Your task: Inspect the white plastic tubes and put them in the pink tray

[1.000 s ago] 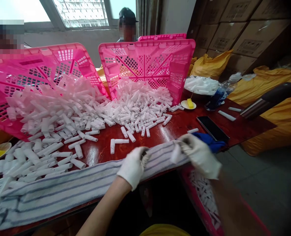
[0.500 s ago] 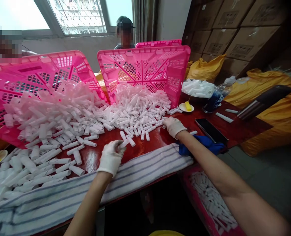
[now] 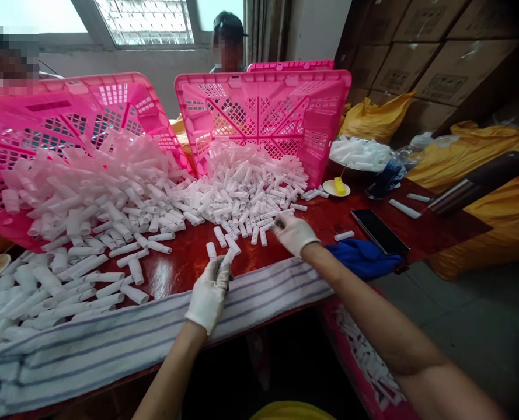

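My left hand (image 3: 208, 293), in a white glove, is closed on a short white tube (image 3: 228, 256) near the table's front edge. Another white tube (image 3: 211, 251) stands just beyond its fingertips. My right hand (image 3: 293, 233), also gloved, has its fingers drawn together at the near right edge of the small tube pile (image 3: 241, 192); anything between its fingertips is too small to make out. A larger heap of white tubes (image 3: 79, 198) spreads over the left side. Below my hands lies a striped towel (image 3: 259, 291) along the red table (image 3: 180, 262).
Two pink baskets (image 3: 259, 111) lean behind the heaps. On the right are a yellow block on a small plate (image 3: 329, 189), a bowl of tubes (image 3: 359, 157), a phone (image 3: 379, 231), a blue cloth (image 3: 359, 259) and yellow sacks (image 3: 495, 204). A person (image 3: 228, 46) is behind the baskets.
My right hand has moved left along the pile's front. My left hand has turned more upright and shifted right and down, with a tube in its fingers. The view has shifted slightly.
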Motion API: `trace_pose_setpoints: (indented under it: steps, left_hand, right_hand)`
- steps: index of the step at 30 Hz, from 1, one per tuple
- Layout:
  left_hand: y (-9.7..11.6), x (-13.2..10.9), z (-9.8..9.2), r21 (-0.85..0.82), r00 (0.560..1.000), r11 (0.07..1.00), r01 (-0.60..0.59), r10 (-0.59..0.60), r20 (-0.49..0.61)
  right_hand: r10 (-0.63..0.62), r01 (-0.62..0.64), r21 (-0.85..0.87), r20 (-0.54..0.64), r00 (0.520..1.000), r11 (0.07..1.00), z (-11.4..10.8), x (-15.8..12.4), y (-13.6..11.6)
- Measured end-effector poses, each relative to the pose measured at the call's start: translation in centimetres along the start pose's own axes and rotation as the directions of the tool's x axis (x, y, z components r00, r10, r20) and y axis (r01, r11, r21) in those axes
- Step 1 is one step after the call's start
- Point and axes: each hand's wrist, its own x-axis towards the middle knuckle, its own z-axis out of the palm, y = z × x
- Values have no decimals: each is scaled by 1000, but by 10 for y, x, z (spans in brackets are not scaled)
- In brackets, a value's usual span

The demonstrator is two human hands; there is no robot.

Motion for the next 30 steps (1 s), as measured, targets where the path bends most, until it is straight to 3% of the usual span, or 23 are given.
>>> trace_pose_setpoints:
  steps: [5, 8, 10, 13, 15, 18, 22, 24, 27, 30]
  left_hand:
    - [-13, 2, 9, -70, 997, 997, 28, -33, -75]
    - [-9, 1, 9, -131, 997, 991, 33, -41, -63]
    - [-2, -2, 9, -162, 998, 985, 58, -59, -4]
    - [11, -8, 12, -236, 985, 965, 112, -77, 153]
    - [18, -12, 14, -306, 963, 940, 153, -71, 262]
    - [20, -18, 15, -322, 955, 935, 147, -50, 292]
    - [19, -25, 20, -39, 987, 999, 13, -6, 159]
    - [21, -27, 25, 79, 996, 996, -41, 34, 88]
    - [25, -28, 31, 63, 998, 997, -48, 45, 45]
    - [27, -27, 31, -68, 996, 997, 23, -17, 88]
  right_hand:
    - [102, -101, 23, -34, 994, 995, 38, -7, -36]
    - [62, -56, 85, -78, 995, 995, 40, -20, -38]
    - [24, 3, 279, -96, 995, 960, 32, -32, -38]
    - [-5, 39, 695, -51, 999, 718, 15, -50, -45]
    - [-28, 4, 816, 15, 999, 578, 5, -59, -51]
    - [-46, -25, 819, 63, 997, 574, -8, -65, -56]
    - [-149, 8, 697, 142, 979, 717, -14, -69, -56]
    - [-208, 46, 672, 162, 965, 739, -11, -73, -57]
    - [-198, 14, 744, 160, 967, 668, -5, -83, -58]
    - [-151, 9, 819, 95, 984, 574, -3, -89, -54]
